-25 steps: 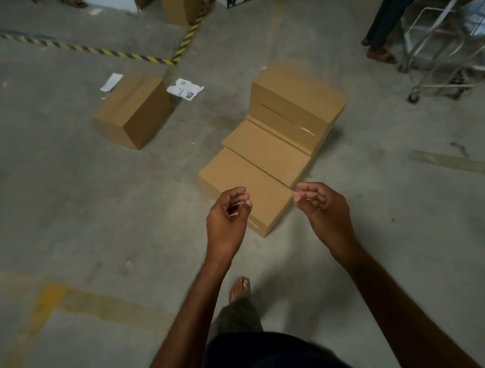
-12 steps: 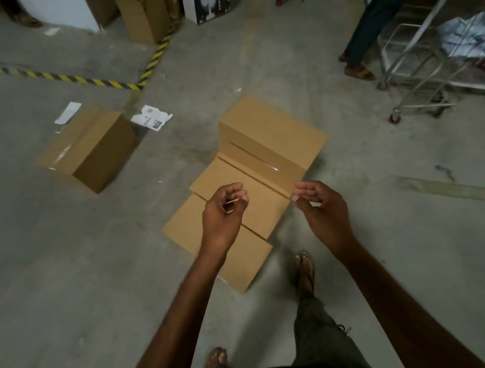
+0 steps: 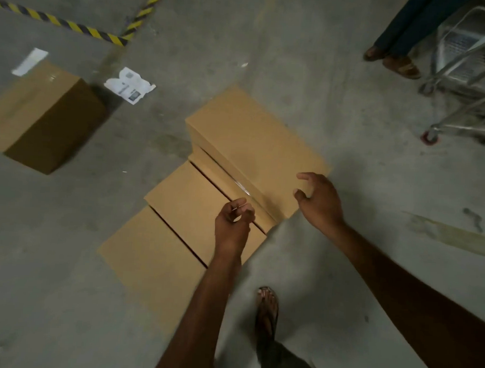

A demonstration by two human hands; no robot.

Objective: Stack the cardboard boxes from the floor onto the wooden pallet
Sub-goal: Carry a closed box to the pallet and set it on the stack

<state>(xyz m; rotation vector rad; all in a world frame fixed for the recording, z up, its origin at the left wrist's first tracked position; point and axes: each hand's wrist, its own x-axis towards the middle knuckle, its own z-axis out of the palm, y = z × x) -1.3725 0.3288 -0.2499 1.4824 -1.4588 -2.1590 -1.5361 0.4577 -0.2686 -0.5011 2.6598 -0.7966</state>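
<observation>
Closer than a moment ago, we are reaching over the stepped boxes (image 3: 184, 206) on the floor (image 3: 296, 61): our right hand (image 3: 321, 204) is spreading above the top box (image 3: 254, 140), near its corner, our left hand (image 3: 234, 225) curling on nothing. We should be clasping opposite sides, lifting level. Boxes are sealed, contents hidden; pallet unseen.

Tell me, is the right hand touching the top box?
Cannot tell. In the head view the right hand overlaps a corner of the top box, fingers spread; from above, neither contact nor gap shows.
</observation>
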